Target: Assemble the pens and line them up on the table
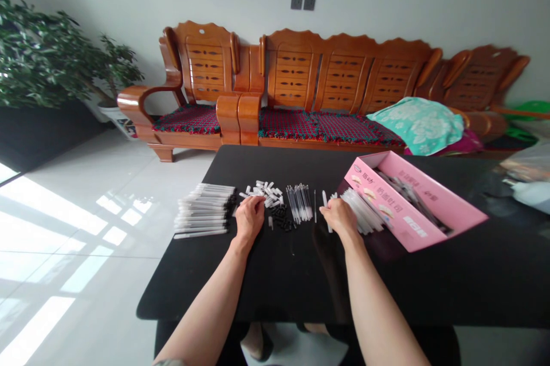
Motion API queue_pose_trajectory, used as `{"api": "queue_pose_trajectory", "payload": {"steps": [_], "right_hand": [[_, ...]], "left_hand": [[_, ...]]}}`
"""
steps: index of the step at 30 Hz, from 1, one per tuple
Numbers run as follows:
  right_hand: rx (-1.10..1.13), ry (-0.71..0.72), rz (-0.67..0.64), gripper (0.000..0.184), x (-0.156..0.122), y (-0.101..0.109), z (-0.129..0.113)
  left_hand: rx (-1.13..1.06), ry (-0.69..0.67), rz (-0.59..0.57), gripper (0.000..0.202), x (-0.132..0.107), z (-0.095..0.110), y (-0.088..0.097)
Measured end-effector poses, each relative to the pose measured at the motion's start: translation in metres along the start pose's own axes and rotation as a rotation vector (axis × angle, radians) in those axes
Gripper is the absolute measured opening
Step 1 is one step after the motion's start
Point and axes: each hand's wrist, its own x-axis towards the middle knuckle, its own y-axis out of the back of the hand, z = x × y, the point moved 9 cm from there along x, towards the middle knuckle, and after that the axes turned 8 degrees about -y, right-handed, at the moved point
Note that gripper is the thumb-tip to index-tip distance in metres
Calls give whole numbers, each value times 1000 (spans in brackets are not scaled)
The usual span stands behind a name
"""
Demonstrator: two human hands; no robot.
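Slim white plastic pens [204, 211] piled left on black worktop [283, 288] look done. To go, loose: small white caps [270, 193], short black sleeves [282, 220], slender clear refills [299, 204], translucent white tubes [364, 212]. Left hand [250, 217] at caps, right hand [340, 216] by tubes; can't tell either grip.

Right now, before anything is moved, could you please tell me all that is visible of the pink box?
The pink box looks like cardboard, long and open-topped, with printed lettering and small pictures on its near side. It sits at a slant on the black table, to the right of the right hand, which does not touch it. Dark contents lie inside, too unclear to name. White tubes lie close along its near side; whether they touch it is unclear.
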Motion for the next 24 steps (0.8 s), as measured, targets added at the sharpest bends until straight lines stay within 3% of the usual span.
{"api": "queue_pose_trajectory", "payload": {"steps": [7, 12, 15, 19, 24], "right_hand": [[-8, -38, -65, 23, 6, -23, -21], [-38, -4, -85, 26, 10, -21, -27], [-1, 3, -55, 20, 7, -12, -23], [216, 81, -2, 15, -10, 0, -26], [639, 368, -172, 15, -47, -10, -68]], "left_hand": [[-152, -74, -51, 17, 0, 16, -2], [-266, -92, -122, 16, -1, 29, -8], [-426, -14, -145, 16, -2, 27, -14], [-832, 225, -258, 29, -10, 24, -43], [-1046, 291, -390, 42, -18, 40, -65]]}}
